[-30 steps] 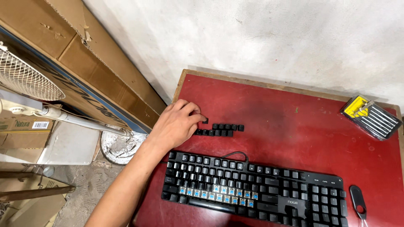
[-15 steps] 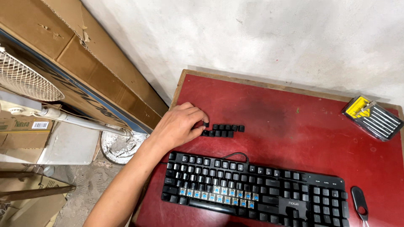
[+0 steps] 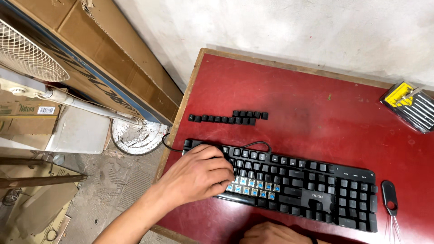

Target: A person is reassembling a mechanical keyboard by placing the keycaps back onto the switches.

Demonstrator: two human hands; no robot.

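Resting on the left end of the black keyboard (image 3: 289, 183), the left hand (image 3: 199, 176) has come down from the loose black keycaps (image 3: 228, 118), where it was a moment ago near the top of the red table (image 3: 294, 95). The caps now lie alone in a neat row in the middle left of the frame, well apart from the hand. So it looks like a cap was set down there and the hand has gone back to the keys.

The left hand is bent, with the fingers curled down onto the keys just beside a patch of bare blue switches (image 3: 253, 186), where caps are missing. The fingertips are hidden under the hand, so I cannot tell if they pinch a cap or just press down.

The right hand (image 3: 271, 234) only peeks in at the bottom edge of the frame, near the front of the keyboard. Too little shows to tell if it is open or closed, or if it holds anything.

A thin black cable (image 3: 255, 145) loops out from the back of the keyboard. At the lower right lies a black keycap puller (image 3: 389, 199) with wire prongs. At the far right edge sits a screwdriver set (image 3: 413, 106) in a yellow and clear case. Brown cardboard (image 3: 108, 68) leans at the upper left, beside a white fan (image 3: 27, 54).
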